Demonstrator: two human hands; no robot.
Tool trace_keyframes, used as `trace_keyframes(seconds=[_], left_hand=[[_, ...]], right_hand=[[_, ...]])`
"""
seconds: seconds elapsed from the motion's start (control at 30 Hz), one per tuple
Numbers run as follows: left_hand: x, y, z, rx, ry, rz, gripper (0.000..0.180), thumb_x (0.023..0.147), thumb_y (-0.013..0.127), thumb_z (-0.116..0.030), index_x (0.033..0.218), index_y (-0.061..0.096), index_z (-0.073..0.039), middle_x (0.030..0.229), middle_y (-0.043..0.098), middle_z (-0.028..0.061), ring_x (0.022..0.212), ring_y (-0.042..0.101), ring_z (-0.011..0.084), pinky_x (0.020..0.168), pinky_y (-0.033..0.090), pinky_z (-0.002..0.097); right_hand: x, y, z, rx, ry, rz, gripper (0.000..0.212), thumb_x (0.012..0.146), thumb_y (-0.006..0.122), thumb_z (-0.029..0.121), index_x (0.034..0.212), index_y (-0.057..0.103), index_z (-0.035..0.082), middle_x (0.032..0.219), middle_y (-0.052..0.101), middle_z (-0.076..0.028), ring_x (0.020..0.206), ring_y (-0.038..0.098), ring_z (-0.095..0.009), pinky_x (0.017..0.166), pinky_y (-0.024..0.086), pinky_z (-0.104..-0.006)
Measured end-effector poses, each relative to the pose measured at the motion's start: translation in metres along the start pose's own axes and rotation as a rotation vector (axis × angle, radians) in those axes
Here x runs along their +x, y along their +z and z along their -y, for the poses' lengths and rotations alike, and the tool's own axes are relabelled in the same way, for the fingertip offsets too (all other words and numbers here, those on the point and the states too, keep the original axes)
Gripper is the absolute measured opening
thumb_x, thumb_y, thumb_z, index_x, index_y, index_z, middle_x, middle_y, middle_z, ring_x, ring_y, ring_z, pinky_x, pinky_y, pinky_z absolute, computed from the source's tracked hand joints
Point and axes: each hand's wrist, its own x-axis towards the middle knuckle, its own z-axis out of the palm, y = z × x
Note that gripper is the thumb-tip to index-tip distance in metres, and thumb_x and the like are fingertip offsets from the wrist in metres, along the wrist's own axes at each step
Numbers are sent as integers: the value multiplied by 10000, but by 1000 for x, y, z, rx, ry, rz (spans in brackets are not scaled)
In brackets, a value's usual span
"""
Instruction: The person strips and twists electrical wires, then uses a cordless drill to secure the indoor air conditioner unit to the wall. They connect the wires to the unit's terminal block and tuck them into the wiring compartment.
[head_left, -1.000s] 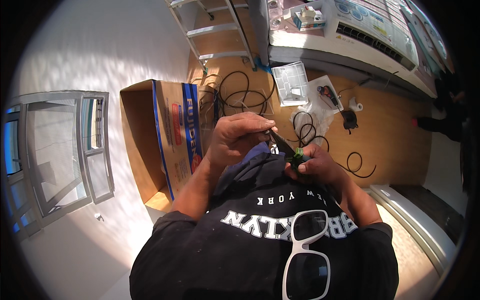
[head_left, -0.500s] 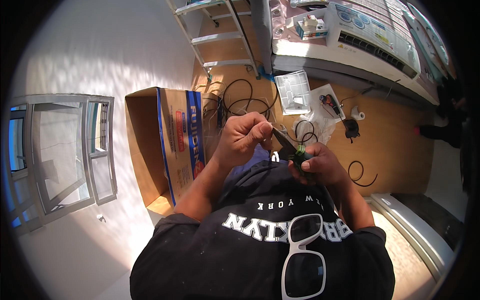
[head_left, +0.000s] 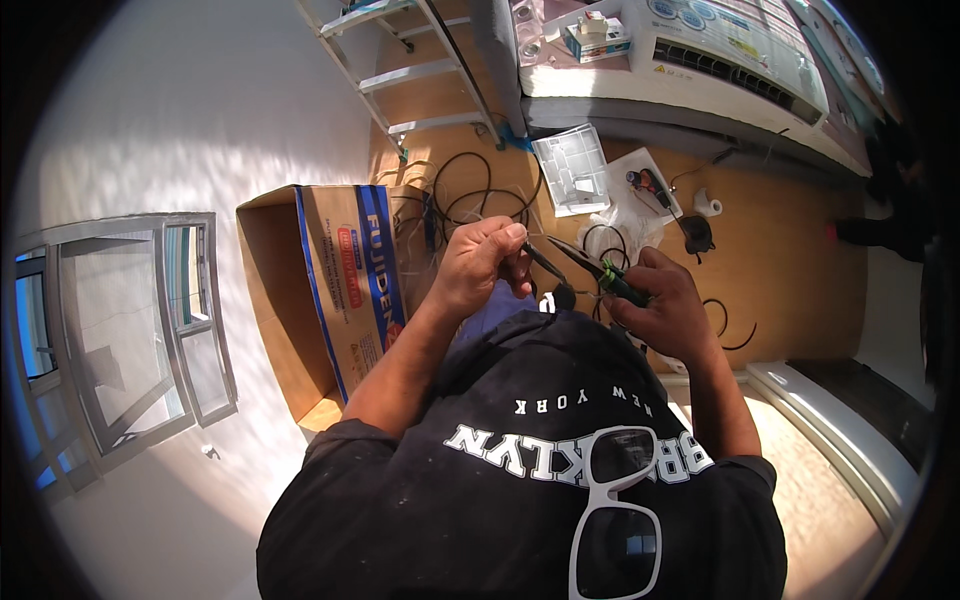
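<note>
In front of my chest, my left hand (head_left: 478, 265) is closed, with thumb and fingers pinching a short length of black cable (head_left: 545, 262). The cable slants down to the right from the fingertips. My right hand (head_left: 665, 305) is wrapped round the green and black handles of a pair of pliers (head_left: 613, 280). The pliers' dark jaws stand apart and point up and left toward the left fingertips, just beside the cable. Whether the jaws touch the cable, I cannot tell.
A large open cardboard box (head_left: 345, 270) stands at left, below a stepladder (head_left: 415, 75). Black cable coils (head_left: 487, 160), a white plastic panel (head_left: 572, 170), a power tool (head_left: 650, 187) and a white roll (head_left: 707, 204) lie on the floor. An air conditioner unit (head_left: 735, 80) rests at upper right.
The pliers have moved away from my left fingertips, and their jaws have parted. My right hand has shifted up and right, turning its back upward. The cable in my left hand now shows plainly.
</note>
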Motion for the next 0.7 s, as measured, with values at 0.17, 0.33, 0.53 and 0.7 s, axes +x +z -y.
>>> trace_keyframes(seconds=[0.17,0.33,0.53,0.7], left_hand=[[2,3,0,47,-19,37,365,1113,590,-286,845,602,-38,714,641,80,616,674,179,575,581,314],[3,4,0,90,-43,46,362,1110,608,-297,862,614,-34,708,653,86,609,683,183,579,585,316],[3,1,-2,84,-49,57,352,1107,613,-285,859,621,-35,709,659,85,598,680,181,575,584,314],[-5,6,-2,132,-72,34,341,1099,631,-270,845,615,-43,678,648,71,579,665,165,556,562,300]], right_hand=[[-3,6,0,-13,-3,15,245,820,813,189,824,646,10,848,541,-145,755,605,-351,685,486,-456],[-1,10,0,-77,-81,-64,241,813,800,187,812,635,12,836,558,-153,766,616,-372,695,494,-484],[1,9,3,-20,-27,11,248,825,797,202,820,637,12,837,565,-159,793,620,-383,705,495,-494],[-7,12,8,1,2,45,249,834,796,215,830,643,19,826,568,-154,788,632,-391,707,498,-498]])
